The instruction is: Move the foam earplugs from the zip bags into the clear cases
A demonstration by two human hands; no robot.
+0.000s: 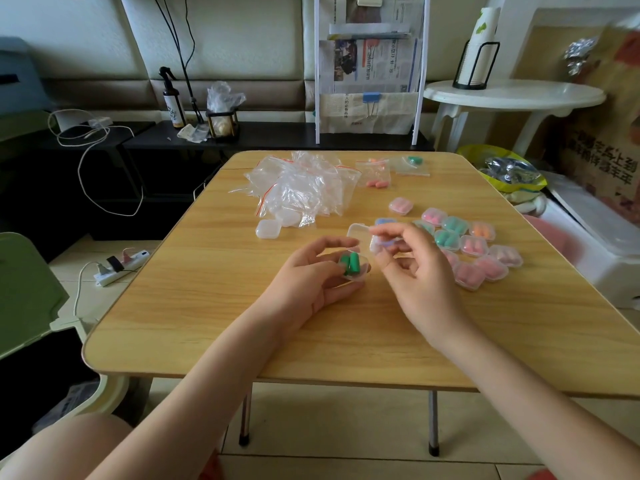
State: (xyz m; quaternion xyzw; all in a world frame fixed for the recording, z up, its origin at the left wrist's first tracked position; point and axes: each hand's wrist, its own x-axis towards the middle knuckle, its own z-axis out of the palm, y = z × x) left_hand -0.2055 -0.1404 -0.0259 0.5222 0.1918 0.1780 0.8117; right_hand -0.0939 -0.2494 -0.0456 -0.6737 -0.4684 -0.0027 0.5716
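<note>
My left hand holds an open clear case with two green earplugs lying in it. The raised lid of that case stands at the fingertips of my right hand, whose thumb and forefinger pinch at it. Several filled shut cases with pink, green and orange plugs lie in a cluster to the right. An empty clear case sits by a heap of empty zip bags. Farther back lie a zip bag with pink plugs and one with green plugs.
All of this lies on a small wooden folding table. A green chair stands at the left and a power strip lies on the floor. White boxes and a yellow bag crowd the right edge.
</note>
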